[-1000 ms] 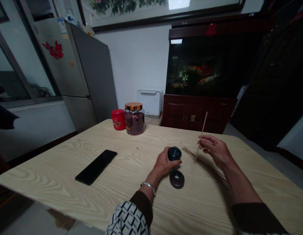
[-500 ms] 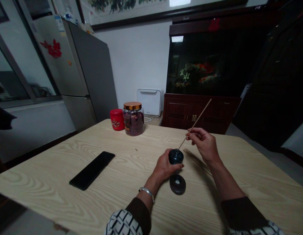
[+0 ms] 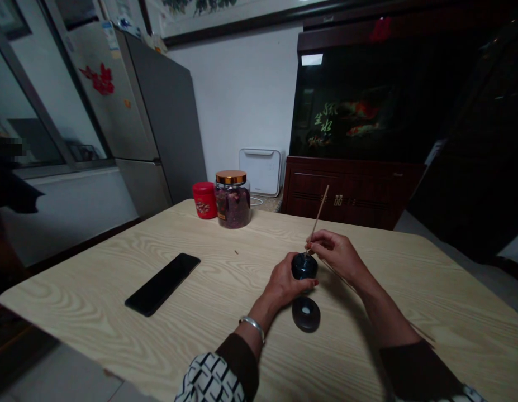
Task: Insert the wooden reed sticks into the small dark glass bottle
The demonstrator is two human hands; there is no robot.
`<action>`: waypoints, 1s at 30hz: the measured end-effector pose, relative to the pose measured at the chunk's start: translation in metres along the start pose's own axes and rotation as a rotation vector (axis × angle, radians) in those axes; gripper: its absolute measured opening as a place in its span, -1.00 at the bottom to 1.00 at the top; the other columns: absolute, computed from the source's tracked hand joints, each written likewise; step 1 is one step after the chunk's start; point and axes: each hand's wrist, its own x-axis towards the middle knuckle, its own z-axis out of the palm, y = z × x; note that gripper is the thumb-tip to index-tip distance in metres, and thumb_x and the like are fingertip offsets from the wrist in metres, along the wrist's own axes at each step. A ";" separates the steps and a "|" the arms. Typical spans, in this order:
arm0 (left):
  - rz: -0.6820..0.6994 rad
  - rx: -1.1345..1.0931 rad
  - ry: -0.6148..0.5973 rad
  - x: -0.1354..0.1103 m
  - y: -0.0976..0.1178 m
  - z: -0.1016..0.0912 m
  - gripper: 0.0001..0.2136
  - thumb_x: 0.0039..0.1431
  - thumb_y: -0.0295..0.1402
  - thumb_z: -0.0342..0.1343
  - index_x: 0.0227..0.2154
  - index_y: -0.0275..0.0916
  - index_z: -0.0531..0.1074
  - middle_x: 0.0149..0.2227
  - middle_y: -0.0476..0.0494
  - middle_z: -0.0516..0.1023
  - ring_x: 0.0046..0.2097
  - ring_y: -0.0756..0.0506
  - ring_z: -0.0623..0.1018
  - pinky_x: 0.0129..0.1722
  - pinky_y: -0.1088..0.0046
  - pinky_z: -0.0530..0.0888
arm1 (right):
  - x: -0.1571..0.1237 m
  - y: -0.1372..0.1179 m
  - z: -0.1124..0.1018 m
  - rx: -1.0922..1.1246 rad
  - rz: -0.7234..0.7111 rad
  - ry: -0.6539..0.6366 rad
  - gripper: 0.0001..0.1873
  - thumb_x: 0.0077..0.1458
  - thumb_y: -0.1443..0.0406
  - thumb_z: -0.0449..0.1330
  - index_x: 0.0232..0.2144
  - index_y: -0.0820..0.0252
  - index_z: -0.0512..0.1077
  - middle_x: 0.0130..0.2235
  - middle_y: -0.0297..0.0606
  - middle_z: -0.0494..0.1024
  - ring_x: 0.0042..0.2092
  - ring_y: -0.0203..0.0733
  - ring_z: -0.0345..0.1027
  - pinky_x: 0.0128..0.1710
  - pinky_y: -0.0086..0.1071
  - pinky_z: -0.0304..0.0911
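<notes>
My left hand (image 3: 284,282) grips a small dark blue glass bottle (image 3: 304,267) from the side, just above the table. My right hand (image 3: 332,254) pinches a thin wooden stick (image 3: 317,219) close to its lower end. That end reaches the bottle's mouth, and my fingers hide how far it goes in. Just below the bottle lies a dark round ring-shaped base (image 3: 305,314) with a pale centre. Several more thin sticks (image 3: 422,333) lie on the table, mostly hidden under my right forearm.
The light wood-grain table (image 3: 95,279) holds a black phone (image 3: 162,285) to the left, a glass jar of dried petals (image 3: 232,200) and a red tin (image 3: 204,200) at the back. Behind the table stand a fish tank (image 3: 351,106) and a refrigerator (image 3: 137,123).
My right hand has moved left and down toward the bottle. The stick has gone from slanting above the bottle to standing nearly upright with its lower end at the mouth.
</notes>
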 end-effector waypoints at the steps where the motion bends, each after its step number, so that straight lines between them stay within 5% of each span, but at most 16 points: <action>1: 0.000 -0.001 -0.001 0.000 0.000 0.000 -0.36 -0.14 -0.17 0.43 0.03 -0.22 0.40 -0.11 -0.15 0.57 -0.10 -0.18 0.54 -0.08 0.31 0.46 | 0.000 -0.001 -0.002 -0.024 0.001 -0.024 -0.73 0.01 0.11 0.30 -0.37 0.21 0.51 -0.37 -0.23 0.58 -0.33 -0.18 0.45 -0.33 -0.33 0.31; 7: -0.024 -0.013 0.000 -0.001 0.003 0.001 -0.36 -0.15 -0.19 0.44 0.03 -0.23 0.40 -0.11 -0.17 0.58 -0.10 -0.18 0.55 -0.07 0.31 0.47 | -0.001 0.007 -0.055 -0.381 0.041 0.003 -0.73 0.08 0.10 0.20 -0.37 0.18 0.53 -0.39 -0.26 0.57 -0.37 -0.19 0.40 -0.37 -0.37 0.24; 11: -0.035 -0.021 -0.004 -0.002 0.005 0.000 -0.37 -0.15 -0.21 0.44 0.03 -0.24 0.41 -0.12 -0.17 0.59 -0.11 -0.18 0.56 -0.10 0.32 0.48 | -0.007 0.038 -0.081 -0.745 0.231 -0.201 -0.88 -0.01 0.27 0.23 -0.53 0.17 0.49 -0.46 -0.27 0.55 -0.40 -0.23 0.36 -0.39 -0.40 0.15; 17: -0.028 -0.022 -0.008 -0.001 0.005 -0.001 -0.38 -0.15 -0.22 0.44 0.02 -0.24 0.41 -0.13 -0.16 0.59 -0.11 -0.17 0.56 -0.10 0.34 0.47 | -0.014 0.071 -0.079 -0.971 0.426 -0.254 -0.92 -0.11 0.32 0.28 -0.45 0.17 0.53 -0.32 -0.20 0.60 -0.30 -0.17 0.43 -0.37 -0.40 0.14; 30: -0.041 -0.015 -0.013 -0.001 0.008 -0.002 -0.37 -0.16 -0.21 0.44 0.01 -0.26 0.41 -0.13 -0.17 0.58 -0.11 -0.17 0.55 -0.11 0.36 0.46 | -0.018 0.072 -0.080 -0.882 0.436 -0.211 -0.95 -0.11 0.31 0.27 -0.56 0.15 0.51 -0.44 -0.24 0.57 -0.37 -0.19 0.40 -0.39 -0.41 0.15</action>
